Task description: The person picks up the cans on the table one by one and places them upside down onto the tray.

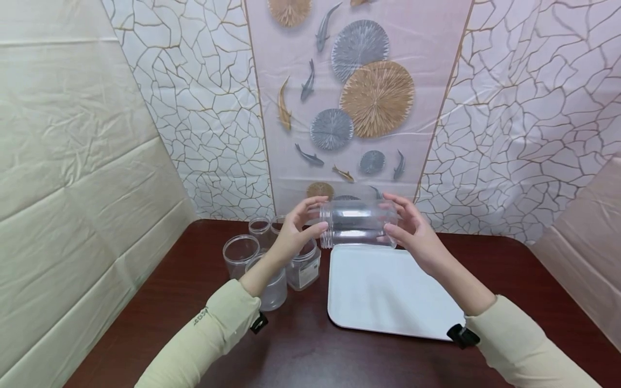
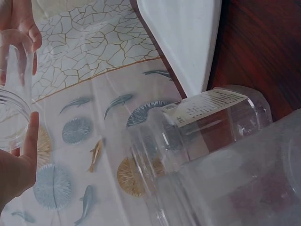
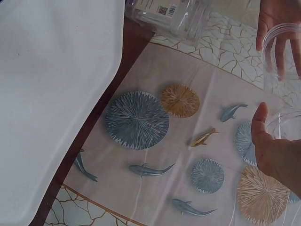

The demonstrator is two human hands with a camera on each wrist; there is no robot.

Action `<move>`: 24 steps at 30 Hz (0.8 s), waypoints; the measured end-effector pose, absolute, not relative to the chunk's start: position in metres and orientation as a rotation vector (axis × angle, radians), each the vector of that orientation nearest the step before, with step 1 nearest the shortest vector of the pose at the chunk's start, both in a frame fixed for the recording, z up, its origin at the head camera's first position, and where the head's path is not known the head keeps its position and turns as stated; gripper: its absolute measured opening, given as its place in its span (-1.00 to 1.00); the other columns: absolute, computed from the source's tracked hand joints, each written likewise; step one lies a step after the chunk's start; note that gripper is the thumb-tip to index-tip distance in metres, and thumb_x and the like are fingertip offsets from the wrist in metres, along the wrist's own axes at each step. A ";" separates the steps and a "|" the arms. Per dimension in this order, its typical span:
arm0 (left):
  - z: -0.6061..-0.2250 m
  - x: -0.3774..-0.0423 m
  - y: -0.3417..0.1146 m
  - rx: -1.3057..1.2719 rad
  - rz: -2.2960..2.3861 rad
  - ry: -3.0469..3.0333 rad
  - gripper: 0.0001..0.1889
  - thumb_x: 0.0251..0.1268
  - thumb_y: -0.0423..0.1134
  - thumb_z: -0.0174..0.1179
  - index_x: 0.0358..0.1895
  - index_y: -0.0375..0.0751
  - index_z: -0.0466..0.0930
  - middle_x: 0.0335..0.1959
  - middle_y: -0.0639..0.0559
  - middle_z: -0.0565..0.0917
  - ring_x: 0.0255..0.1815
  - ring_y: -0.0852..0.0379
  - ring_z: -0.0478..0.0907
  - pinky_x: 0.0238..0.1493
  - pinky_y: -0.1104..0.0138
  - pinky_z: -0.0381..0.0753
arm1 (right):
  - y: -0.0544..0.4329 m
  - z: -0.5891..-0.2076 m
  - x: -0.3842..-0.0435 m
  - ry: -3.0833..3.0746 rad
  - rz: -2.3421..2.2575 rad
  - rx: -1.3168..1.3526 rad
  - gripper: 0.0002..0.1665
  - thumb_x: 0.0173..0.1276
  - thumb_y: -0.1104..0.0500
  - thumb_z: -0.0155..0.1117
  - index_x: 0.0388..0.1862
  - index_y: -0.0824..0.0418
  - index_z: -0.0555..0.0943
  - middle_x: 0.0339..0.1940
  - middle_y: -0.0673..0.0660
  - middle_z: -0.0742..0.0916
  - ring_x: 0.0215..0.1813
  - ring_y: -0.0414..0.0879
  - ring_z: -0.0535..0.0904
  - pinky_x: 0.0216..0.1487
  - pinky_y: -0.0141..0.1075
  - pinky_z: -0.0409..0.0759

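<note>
A clear plastic jar (image 1: 358, 222) lies sideways in the air over the back edge of a white tray (image 1: 383, 291). My left hand (image 1: 297, 230) grips its threaded mouth end, thumb at the front and fingers at the top. At the base end, my right hand (image 1: 418, 237) holds it between thumb and fingers. No lid shows on the mouth. In the left wrist view the jar (image 2: 16, 70) spans the two hands at the left edge. The right wrist view catches the right thumb (image 3: 261, 125) against the jar's side.
Several clear jars stand left of the tray, partly behind my left forearm. One jar (image 1: 304, 272) has a white label; a round jar (image 1: 237, 256) stands behind. The dark wooden table (image 1: 310, 350) meets a patterned cloth backdrop (image 1: 218, 108) at the rear.
</note>
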State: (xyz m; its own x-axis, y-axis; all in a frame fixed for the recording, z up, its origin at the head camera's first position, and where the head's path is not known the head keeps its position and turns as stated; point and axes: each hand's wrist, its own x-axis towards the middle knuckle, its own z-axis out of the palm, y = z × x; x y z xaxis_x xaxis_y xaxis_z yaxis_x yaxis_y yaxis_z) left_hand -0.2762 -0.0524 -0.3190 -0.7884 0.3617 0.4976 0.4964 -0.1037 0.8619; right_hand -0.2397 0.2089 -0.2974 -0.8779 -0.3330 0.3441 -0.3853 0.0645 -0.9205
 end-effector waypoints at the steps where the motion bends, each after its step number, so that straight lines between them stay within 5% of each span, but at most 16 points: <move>1: -0.320 -0.276 -0.052 -0.981 -2.044 -2.040 -0.42 0.16 -0.26 0.14 0.29 -0.26 0.29 0.29 -0.25 0.37 0.23 -0.20 0.37 -0.04 0.16 0.63 | 0.210 -0.298 -0.240 -2.257 1.978 0.774 -0.37 0.42 0.28 0.03 0.42 -0.03 0.17 0.23 -0.04 0.40 0.09 -0.25 0.47 -0.05 -0.35 0.63; 11: -0.324 -0.273 -0.052 -1.023 -1.992 -2.088 -0.43 0.24 -0.34 0.14 0.35 -0.19 0.27 0.34 -0.18 0.37 0.25 -0.21 0.38 -0.01 0.24 0.62 | 0.216 -0.292 -0.236 -2.322 1.894 0.732 -0.32 0.41 0.27 0.06 0.45 -0.01 0.15 0.44 0.30 0.17 0.03 -0.26 0.47 -0.07 -0.41 0.60; 24: -0.331 -0.267 -0.064 -0.977 -2.021 -2.138 -0.55 0.28 -0.40 0.12 0.24 -0.35 0.36 0.26 -0.30 0.41 0.17 -0.18 0.46 -0.05 0.13 0.65 | 0.220 -0.291 -0.237 -2.399 1.789 0.720 -0.29 0.41 0.25 0.08 0.48 0.03 0.11 0.39 0.23 0.26 0.17 -0.07 0.36 -0.02 -0.38 0.60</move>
